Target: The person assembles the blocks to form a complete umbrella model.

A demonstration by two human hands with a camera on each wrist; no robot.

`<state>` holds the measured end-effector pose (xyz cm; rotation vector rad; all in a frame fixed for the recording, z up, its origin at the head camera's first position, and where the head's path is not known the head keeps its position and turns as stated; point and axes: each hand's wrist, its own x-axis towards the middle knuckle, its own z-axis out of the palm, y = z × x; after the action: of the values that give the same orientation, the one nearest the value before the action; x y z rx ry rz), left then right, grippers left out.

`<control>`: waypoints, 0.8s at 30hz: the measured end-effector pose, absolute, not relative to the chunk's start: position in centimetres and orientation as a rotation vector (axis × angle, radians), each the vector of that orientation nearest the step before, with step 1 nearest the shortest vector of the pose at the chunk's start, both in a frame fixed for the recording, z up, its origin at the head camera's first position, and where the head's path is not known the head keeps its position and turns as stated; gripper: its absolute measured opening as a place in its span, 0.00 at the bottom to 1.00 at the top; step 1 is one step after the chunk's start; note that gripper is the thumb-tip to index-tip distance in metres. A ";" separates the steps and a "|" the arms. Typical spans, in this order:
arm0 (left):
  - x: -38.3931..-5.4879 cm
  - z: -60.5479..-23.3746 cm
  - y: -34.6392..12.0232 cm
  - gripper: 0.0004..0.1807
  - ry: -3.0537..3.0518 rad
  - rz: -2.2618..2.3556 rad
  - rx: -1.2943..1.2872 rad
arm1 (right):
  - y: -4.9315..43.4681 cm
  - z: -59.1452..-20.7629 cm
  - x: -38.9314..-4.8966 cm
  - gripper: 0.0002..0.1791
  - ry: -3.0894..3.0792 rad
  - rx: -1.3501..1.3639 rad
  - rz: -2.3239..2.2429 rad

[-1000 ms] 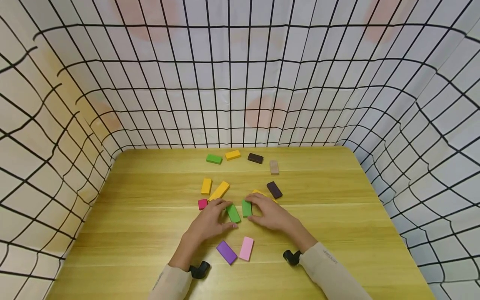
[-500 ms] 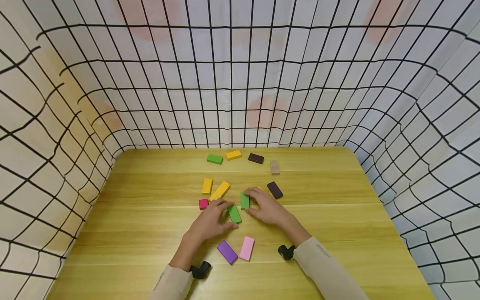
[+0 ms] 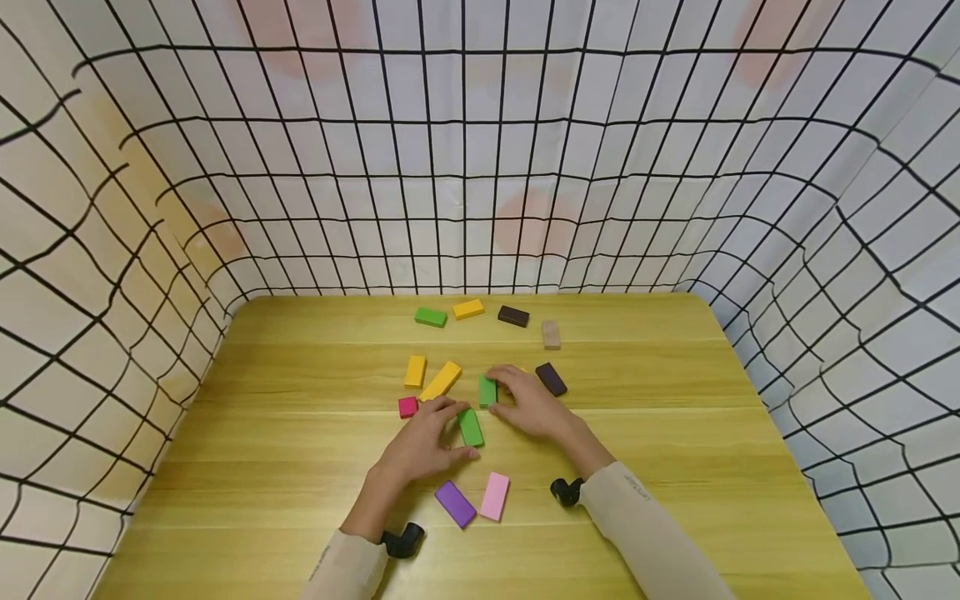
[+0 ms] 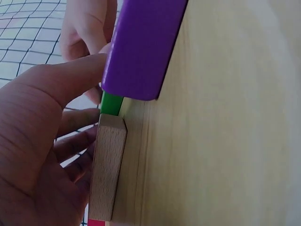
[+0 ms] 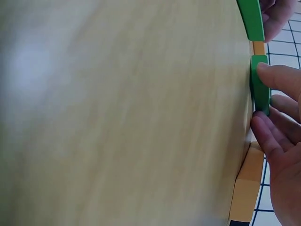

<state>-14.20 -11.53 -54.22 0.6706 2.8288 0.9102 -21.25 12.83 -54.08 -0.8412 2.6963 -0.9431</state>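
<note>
In the head view, my left hand point(image 3: 422, 442) has its index fingertip at the far end of a green block point(image 3: 471, 427) and its thumb at the near end. Thumb and fingers of my right hand point(image 3: 534, 406) pinch a second green block point(image 3: 487, 391), slightly farther away and to the right; the right wrist view shows the thumb on that green block point(image 5: 260, 84). A plain wooden block point(image 4: 108, 169) lies beside my left palm, hidden in the head view. A purple block point(image 4: 141, 47) covers my left thumb tip in the left wrist view.
A pink block point(image 3: 494, 497) lies near the purple one. Two yellow blocks point(image 3: 441, 381) and a red block point(image 3: 407, 407) lie left of the hands. Dark point(image 3: 551, 379), yellow, green and tan blocks lie farther back. Black wire mesh point(image 3: 480, 167) encloses the wooden table point(image 3: 315, 467).
My right hand has slid its green block away from me and slightly left. The left hand and its green block have stayed almost in place.
</note>
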 end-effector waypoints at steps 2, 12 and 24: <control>-14.2 -54.2 -11.5 0.43 2.829 0.918 0.656 | 12.8 -54.1 -21.3 0.31 2.699 -0.844 -0.941; -14.2 -54.0 -11.3 0.41 2.856 0.940 0.623 | 12.7 -54.0 -21.3 0.32 2.691 -0.841 -0.916; -14.1 -53.7 -11.2 0.38 2.869 0.949 0.625 | 12.8 -53.7 -21.1 0.29 2.709 -0.860 -0.911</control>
<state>-14.10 -11.19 -53.68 0.6251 2.8694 0.9491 -21.11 12.83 -53.75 -0.8600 2.7086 -0.9114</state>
